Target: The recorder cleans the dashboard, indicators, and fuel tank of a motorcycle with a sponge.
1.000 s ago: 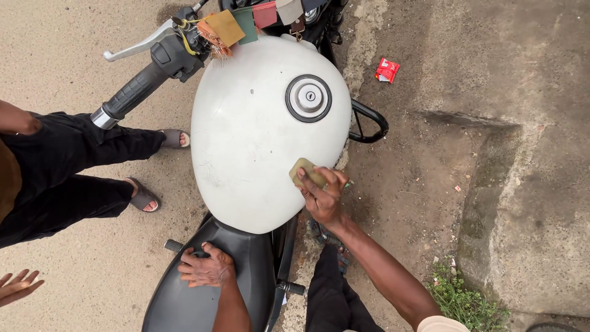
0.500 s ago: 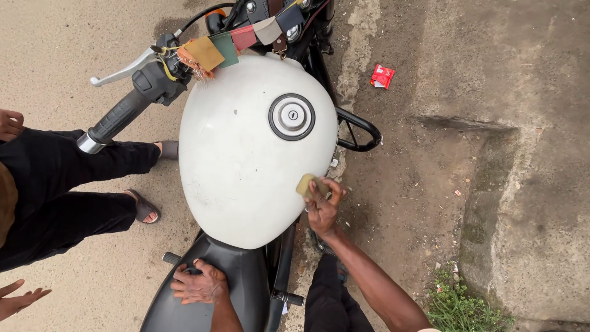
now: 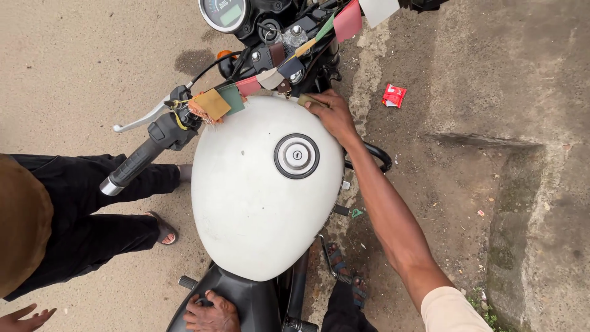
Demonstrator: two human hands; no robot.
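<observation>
The right hand [image 3: 335, 117] reaches forward with the arm stretched out and presses a small olive-tan pad [image 3: 309, 99] against the front upper edge of the white fuel tank [image 3: 258, 209], its fingers clenched over the pad so that only one end of it shows past the fingertips. The left hand [image 3: 212, 313] lies palm down, fingers spread and gripping nothing, on the black seat [image 3: 258, 304] just behind the tank. Between the two hands, nearer the right one, the round metal filler cap [image 3: 297, 155] sits in the top of the tank. Just ahead of the right hand a string of small coloured flags [image 3: 246, 92] runs across the handlebars, and beyond it stands the round gauge [image 3: 224, 13]. Well to the left of the right hand are the black handlebar grip [image 3: 136, 165] and the silver lever [image 3: 138, 118]. Further left stands another person in black trousers [image 3: 80, 209] and sandals, whose open hand [image 3: 24, 320] shows at the lower corner. A red wrapper [image 3: 394, 96] lies on the ground to the right of the right hand
</observation>
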